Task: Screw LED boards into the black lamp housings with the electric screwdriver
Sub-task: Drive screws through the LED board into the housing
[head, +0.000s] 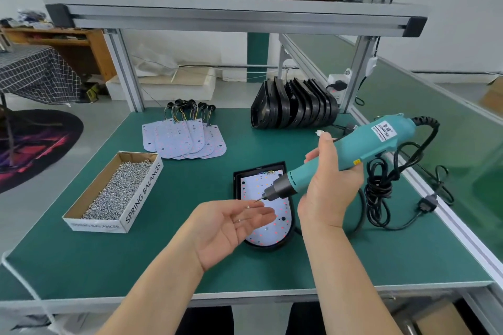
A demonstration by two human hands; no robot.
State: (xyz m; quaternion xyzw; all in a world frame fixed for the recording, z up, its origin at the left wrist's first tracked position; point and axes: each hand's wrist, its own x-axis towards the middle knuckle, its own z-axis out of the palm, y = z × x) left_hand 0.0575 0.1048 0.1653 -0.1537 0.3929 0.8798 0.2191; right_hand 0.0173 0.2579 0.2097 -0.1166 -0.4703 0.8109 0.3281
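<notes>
Plainly, the left hand (228, 226) lies palm up, fingers spread and relaxed, with a couple of small screws (247, 207) resting on them. The right hand (332, 182) is wrapped round the teal electric screwdriver (381, 139), whose bit slants down to the left, its tip right at the left fingers. This looks like the loading step, taking a screw onto the bit. Next, I judge, the tip must seat squarely in a screw head, then swing upright over a hole in the LED board (272, 234), which sits inside the black lamp housing (236, 185) directly beneath both hands.

Further out on the green counter (190, 266) a cardboard box (141, 198) heaped with screws stands to the left. A fan of spare LED boards (185, 139) lies behind, and a leaning row of empty housings (294, 106) stands at the back right. The tool's black cable (381, 193) coils at the right. An aluminium shelf (231, 11) spans overhead, and a dark round rug (40, 144) lies on the floor at far left.
</notes>
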